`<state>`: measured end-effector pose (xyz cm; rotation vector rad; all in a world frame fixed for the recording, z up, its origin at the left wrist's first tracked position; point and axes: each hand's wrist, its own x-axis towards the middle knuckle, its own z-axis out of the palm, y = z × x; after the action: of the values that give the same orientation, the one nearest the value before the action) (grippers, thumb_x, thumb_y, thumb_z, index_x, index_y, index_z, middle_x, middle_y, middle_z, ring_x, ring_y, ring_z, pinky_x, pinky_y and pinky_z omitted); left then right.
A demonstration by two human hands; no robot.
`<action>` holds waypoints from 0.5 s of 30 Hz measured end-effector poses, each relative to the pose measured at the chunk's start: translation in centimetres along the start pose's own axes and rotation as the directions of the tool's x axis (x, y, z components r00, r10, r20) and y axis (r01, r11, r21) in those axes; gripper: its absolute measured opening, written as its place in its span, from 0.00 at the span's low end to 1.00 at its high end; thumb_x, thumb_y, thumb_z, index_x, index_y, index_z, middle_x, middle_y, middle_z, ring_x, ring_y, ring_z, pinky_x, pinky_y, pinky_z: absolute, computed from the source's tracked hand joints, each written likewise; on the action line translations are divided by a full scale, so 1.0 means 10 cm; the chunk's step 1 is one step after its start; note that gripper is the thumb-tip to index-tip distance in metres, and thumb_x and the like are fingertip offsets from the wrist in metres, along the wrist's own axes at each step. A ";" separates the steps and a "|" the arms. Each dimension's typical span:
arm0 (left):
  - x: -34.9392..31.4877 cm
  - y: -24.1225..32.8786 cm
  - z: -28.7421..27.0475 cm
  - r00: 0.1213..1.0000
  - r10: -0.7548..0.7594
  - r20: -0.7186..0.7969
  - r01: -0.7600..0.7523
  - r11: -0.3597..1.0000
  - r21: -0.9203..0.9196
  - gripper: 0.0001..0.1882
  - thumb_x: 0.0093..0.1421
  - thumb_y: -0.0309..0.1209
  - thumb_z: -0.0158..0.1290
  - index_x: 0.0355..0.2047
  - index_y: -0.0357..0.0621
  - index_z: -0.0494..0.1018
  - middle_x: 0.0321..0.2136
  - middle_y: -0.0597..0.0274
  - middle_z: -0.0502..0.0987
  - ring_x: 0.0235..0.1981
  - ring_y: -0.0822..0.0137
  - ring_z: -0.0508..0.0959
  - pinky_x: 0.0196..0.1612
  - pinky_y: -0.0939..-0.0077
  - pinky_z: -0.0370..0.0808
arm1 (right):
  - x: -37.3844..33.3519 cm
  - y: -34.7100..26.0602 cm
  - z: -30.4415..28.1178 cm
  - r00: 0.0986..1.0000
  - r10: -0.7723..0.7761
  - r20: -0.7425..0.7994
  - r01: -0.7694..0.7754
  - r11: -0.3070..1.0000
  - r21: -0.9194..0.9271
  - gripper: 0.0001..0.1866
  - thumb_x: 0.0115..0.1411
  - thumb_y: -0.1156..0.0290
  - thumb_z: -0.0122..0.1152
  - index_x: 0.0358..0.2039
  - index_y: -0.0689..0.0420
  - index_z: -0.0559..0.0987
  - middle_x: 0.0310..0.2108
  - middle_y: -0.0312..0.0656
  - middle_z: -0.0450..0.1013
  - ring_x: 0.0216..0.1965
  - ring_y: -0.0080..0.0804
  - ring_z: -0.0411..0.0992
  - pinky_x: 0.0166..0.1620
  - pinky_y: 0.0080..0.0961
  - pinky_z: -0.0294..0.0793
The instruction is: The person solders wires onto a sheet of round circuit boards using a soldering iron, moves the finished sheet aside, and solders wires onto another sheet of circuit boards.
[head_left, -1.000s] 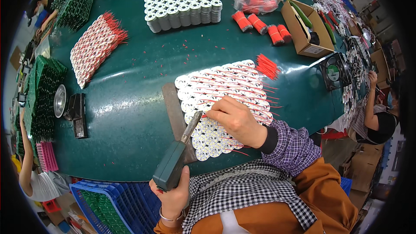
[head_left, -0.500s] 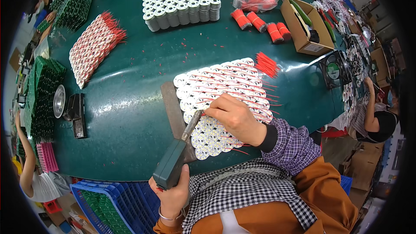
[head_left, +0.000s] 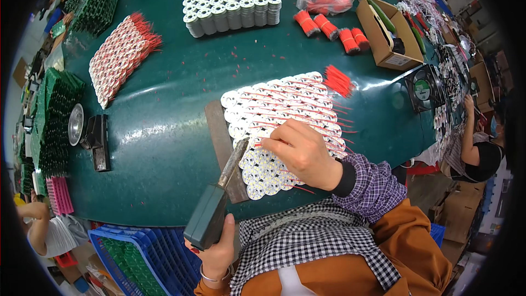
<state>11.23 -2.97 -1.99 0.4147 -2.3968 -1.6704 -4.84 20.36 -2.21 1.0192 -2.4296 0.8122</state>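
Left hand [head_left: 218,249] wrapped around the body of a dark green, gun-shaped soldering tool [head_left: 207,216], thumb lying along its near side; metal shaft points up and away, slightly to the right. Right hand [head_left: 307,156] reaches in from the right, thumb and forefinger pinched on a thin red wire [head_left: 258,143], of which only a short length shows at the fingertips. Tool tip sits just left of those fingertips; contact with the wire cannot be told from this view. Panel of round white discs [head_left: 268,172] lies flat on the green table [head_left: 153,186], directly beneath the right hand and ahead of the left; its middle is partly covered by the right hand. Far rows carry red wires running rightward past the panel's edge; near rows mostly bare, with a few wires across their right part. Dark flat bar [head_left: 216,131] lies along the panel's left side, the tool's shaft crossing over it. Loose heap of red wires [head_left: 338,81] beside the far right corner. Tall stack of discs [head_left: 230,13] well beyond, second wired panel [head_left: 118,57] to the far left.
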 end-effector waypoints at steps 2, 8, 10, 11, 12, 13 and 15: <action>0.01 0.01 -0.01 1.000 -0.022 0.014 0.023 0.999 -0.040 0.20 0.57 0.19 0.65 0.51 0.32 0.77 0.40 0.56 0.82 0.29 0.71 0.79 0.29 0.77 0.75 | -0.02 -0.03 0.01 1.000 0.018 0.013 -0.018 1.000 0.019 0.10 0.50 0.78 0.66 0.35 0.60 0.81 0.29 0.38 0.71 0.31 0.33 0.73 0.31 0.29 0.73; 0.04 0.05 0.02 0.996 0.079 0.035 -0.081 0.995 0.051 0.21 0.56 0.20 0.66 0.50 0.32 0.77 0.42 0.56 0.82 0.35 0.69 0.81 0.36 0.75 0.78 | -0.05 -0.01 0.07 0.998 0.041 0.038 -0.042 0.999 0.028 0.08 0.52 0.76 0.70 0.34 0.59 0.82 0.28 0.38 0.72 0.27 0.31 0.74 0.27 0.28 0.73; 0.03 0.05 0.02 0.996 0.079 0.048 -0.083 0.993 0.083 0.20 0.56 0.20 0.66 0.49 0.32 0.78 0.41 0.56 0.83 0.35 0.70 0.81 0.36 0.75 0.78 | -0.04 -0.01 0.07 0.998 0.040 0.047 -0.041 0.999 0.022 0.08 0.53 0.76 0.70 0.34 0.59 0.82 0.28 0.38 0.72 0.27 0.31 0.74 0.27 0.28 0.73; 0.03 0.04 0.02 0.995 0.080 0.062 -0.087 0.990 0.114 0.19 0.56 0.20 0.66 0.49 0.32 0.78 0.41 0.56 0.83 0.35 0.70 0.81 0.36 0.75 0.79 | -0.05 -0.01 0.08 0.998 0.034 0.046 -0.035 0.999 0.008 0.07 0.53 0.76 0.70 0.34 0.59 0.82 0.28 0.37 0.72 0.27 0.31 0.74 0.27 0.28 0.73; 0.03 0.05 0.02 0.995 0.080 0.062 -0.086 0.990 0.115 0.19 0.56 0.20 0.66 0.49 0.32 0.78 0.41 0.56 0.83 0.35 0.70 0.81 0.36 0.75 0.79 | -0.05 -0.01 0.08 0.999 0.029 0.045 -0.029 1.000 -0.007 0.07 0.53 0.76 0.69 0.34 0.59 0.82 0.28 0.37 0.72 0.27 0.31 0.74 0.27 0.28 0.73; 0.03 0.07 0.03 0.998 0.033 0.048 -0.036 0.998 0.058 0.18 0.56 0.20 0.67 0.48 0.32 0.78 0.40 0.57 0.83 0.35 0.70 0.81 0.36 0.75 0.79 | -0.05 -0.01 0.08 0.999 0.029 0.045 -0.029 1.000 -0.007 0.07 0.53 0.76 0.69 0.34 0.59 0.82 0.28 0.37 0.72 0.27 0.31 0.74 0.27 0.28 0.73; 0.05 0.09 0.04 0.999 -0.014 0.037 0.014 1.000 0.002 0.18 0.56 0.21 0.67 0.47 0.33 0.78 0.39 0.57 0.83 0.35 0.70 0.81 0.36 0.75 0.79 | -0.05 -0.01 0.08 0.999 0.019 0.041 -0.019 1.000 0.007 0.07 0.53 0.76 0.68 0.34 0.59 0.82 0.28 0.38 0.73 0.28 0.31 0.74 0.28 0.28 0.74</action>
<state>10.54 -2.50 -1.31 0.4058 -2.4266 -1.6971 -4.55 20.03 -3.03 1.0266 -2.4757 0.8142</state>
